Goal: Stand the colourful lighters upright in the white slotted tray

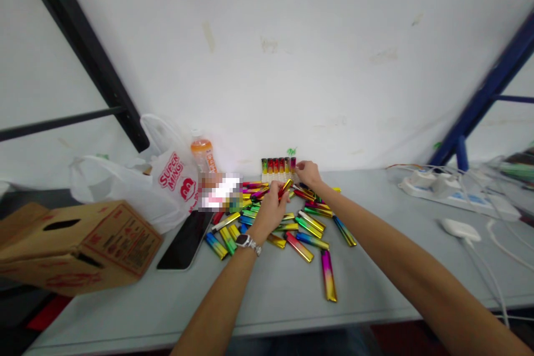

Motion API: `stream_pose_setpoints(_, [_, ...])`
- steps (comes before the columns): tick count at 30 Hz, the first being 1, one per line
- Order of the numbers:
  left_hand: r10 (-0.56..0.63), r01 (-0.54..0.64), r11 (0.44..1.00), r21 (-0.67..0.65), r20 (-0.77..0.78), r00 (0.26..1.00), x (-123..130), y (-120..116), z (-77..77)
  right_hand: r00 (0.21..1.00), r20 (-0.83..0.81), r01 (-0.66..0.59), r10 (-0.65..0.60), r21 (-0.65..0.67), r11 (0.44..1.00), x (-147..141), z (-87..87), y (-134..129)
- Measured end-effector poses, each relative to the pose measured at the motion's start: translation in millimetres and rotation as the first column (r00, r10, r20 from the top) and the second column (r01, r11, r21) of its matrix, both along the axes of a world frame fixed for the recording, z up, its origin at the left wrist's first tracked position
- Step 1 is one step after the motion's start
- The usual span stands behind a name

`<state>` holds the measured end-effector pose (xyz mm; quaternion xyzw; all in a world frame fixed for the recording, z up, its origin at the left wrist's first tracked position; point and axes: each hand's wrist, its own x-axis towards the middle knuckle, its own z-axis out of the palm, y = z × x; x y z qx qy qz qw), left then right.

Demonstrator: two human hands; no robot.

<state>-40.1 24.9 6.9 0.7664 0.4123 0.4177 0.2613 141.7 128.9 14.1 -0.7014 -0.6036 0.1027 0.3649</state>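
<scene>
My left hand (273, 206), wearing a watch (246, 241) at the wrist, is closed around a shiny gold and red lighter (286, 186) above the pile. Against the wall, several metallic lighters (276, 166) stand upright in a row in a white holder (271, 177). My right hand (309, 173) is at the row's right end, its fingers bent together beside the purple lighter (293, 163); whatever they pinch is hidden. Loose rainbow-coloured lighters (299, 246) lie in a heap under and around both hands. A magenta and gold one (329, 277) lies nearest the front edge.
Left of the heap are a black tablet or phone (184, 242), a cardboard box (83, 250), a white plastic bag (167, 189) and an orange drink bottle (203, 154). To the right lie a power strip (459, 194), a white charger (460, 229) and cables.
</scene>
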Motion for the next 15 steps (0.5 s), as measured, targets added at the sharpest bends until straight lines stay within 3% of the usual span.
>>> stream_pose_setpoints(10, [0.01, -0.01, 1.0, -0.016, -0.028, 1.0, -1, -3, 3.7, 0.997, 0.031, 0.07, -0.068, -0.06, 0.996, -13, -0.6, 9])
stream_pose_setpoints(15, [-0.002, 0.01, 0.995, -0.095, 0.082, 0.997, 1, -5, 5.4, 0.997, 0.035, 0.074, -0.072, -0.045, 0.996, -12, 7.5, -3])
